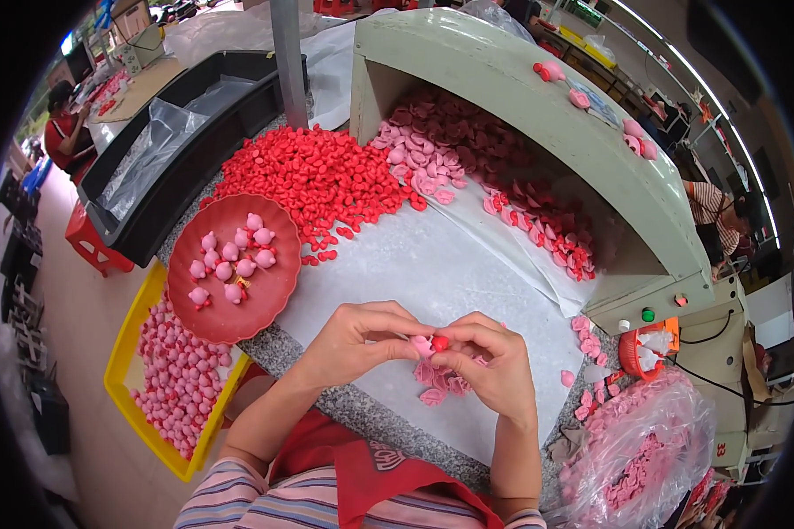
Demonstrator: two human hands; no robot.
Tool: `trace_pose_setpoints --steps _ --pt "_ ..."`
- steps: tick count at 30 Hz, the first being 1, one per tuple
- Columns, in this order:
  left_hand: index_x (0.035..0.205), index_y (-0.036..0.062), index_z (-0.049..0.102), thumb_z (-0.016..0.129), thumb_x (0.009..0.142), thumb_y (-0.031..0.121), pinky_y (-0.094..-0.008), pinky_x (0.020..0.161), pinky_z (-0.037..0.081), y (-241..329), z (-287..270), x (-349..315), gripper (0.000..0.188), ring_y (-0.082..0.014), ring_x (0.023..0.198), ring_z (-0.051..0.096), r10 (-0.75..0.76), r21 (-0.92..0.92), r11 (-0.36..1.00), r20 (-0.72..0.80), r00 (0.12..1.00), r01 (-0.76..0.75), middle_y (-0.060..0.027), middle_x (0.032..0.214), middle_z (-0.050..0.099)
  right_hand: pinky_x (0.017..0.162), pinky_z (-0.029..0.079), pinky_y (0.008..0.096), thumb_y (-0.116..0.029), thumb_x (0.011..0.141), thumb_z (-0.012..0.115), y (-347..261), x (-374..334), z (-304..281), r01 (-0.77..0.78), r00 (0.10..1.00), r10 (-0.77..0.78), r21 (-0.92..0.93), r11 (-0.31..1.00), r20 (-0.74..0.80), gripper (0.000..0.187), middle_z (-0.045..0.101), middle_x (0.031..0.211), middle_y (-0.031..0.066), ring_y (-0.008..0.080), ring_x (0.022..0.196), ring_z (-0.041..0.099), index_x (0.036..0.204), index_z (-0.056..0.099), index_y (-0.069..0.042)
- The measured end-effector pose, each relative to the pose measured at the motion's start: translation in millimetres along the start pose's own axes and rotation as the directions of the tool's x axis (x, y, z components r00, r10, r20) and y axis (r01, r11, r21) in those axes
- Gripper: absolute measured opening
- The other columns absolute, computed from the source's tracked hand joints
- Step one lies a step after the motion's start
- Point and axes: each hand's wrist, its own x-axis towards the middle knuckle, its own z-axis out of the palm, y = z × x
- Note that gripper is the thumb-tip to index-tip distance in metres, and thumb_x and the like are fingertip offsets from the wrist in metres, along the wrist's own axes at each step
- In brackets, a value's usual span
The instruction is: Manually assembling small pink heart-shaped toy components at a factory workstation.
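Above the white sheet [370,264], my left hand [366,339] pinches a small pink piece [422,346] between thumb and fingers. My right hand [494,357] grips a small glossy red piece [440,343] that touches the pink one. Just beneath the hands lies a little heap of pink cupped pieces [432,379], partly covered by my right hand. To the left, a red scalloped plate [207,317] bears several round pink pieces with red bits on them. A large pile of small red pieces [318,176] spreads behind the plate.
A pale green arched machine [538,66] stands at the back right, pink and red pieces under its hood. At left are a yellow tray [119,379] full of pink pieces and a black bin [150,229]. A plastic bag of pink pieces [644,441] sits at right. Other people work farther off.
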Motion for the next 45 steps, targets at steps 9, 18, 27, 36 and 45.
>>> trace_pose_setpoints --steps 9,18,27,36,45 --pt "0.095 -0.0056 0.058 0.059 0.08 -0.005 -0.0273 0.076 0.051 -8.7 25.4 -4.2 0.015 -0.0171 0.088 0.06 -0.051 0.024 0.998 -0.231 0.971 0.059 -0.0123 0.094 0.06 0.055 0.046 0.0175 0.002 0.068 0.072 -3.0 -8.2 26.7 -0.034 0.977 -0.014 -0.225 0.974 -0.211 0.024 0.059 0.081 0.0039 0.0056 0.065 0.056 0.089 0.06 0.002" --pt "0.094 -0.0053 0.058 0.061 0.078 -0.003 -0.0276 0.074 0.052 -7.0 15.8 1.2 0.017 -0.0172 0.082 0.062 -0.282 -0.305 0.919 -0.068 0.957 0.249 -0.0121 0.088 0.063 0.05 0.044 0.0177 -0.002 0.068 0.074 9.1 -10.2 30.6 -0.102 0.961 0.076 -0.084 0.991 -0.264 0.022 0.059 0.071 0.0008 0.0041 0.059 0.054 0.081 0.056 -0.001" --pt "0.095 -0.0035 0.058 0.062 0.08 0.002 -0.0259 0.069 0.051 -28.9 26.1 1.8 0.017 -0.0153 0.076 0.062 -0.471 -0.611 0.727 -0.112 0.875 0.313 -0.0104 0.086 0.063 0.048 0.045 0.022 -0.006 0.067 0.073 14.0 -10.2 31.8 -0.139 0.941 0.063 -0.209 0.968 -0.334 0.022 0.054 0.07 0.0048 0.0104 0.053 0.055 0.081 0.056 -0.001" --pt "0.092 -0.0036 0.055 0.059 0.079 -0.006 -0.0263 0.072 0.051 -35.0 28.9 8.2 0.014 -0.0161 0.082 0.062 -0.234 -0.291 0.94 -0.159 0.959 0.181 -0.0091 0.085 0.061 0.05 0.047 0.0262 -0.008 0.064 0.073 29.3 -2.1 22.7 0.054 0.934 -0.237 -0.547 0.835 -0.269 0.018 0.057 0.07 0.0056 0.015 0.054 0.058 0.074 0.058 -0.001" --pt "0.094 -0.0028 0.058 0.061 0.08 0.001 -0.0254 0.073 0.049 -89.4 31.9 49.7 0.015 -0.0139 0.078 0.06 -0.258 -0.19 0.959 -0.296 0.919 0.208 -0.0069 0.085 0.061 0.053 0.046 0.0302 -0.013 0.068 0.07 79.2 23.4 12.2 -0.138 0.902 -0.103 -0.506 0.851 -0.418 0.017 0.057 0.069 0.0072 0.0185 0.058 0.058 0.075 0.059 -0.003"
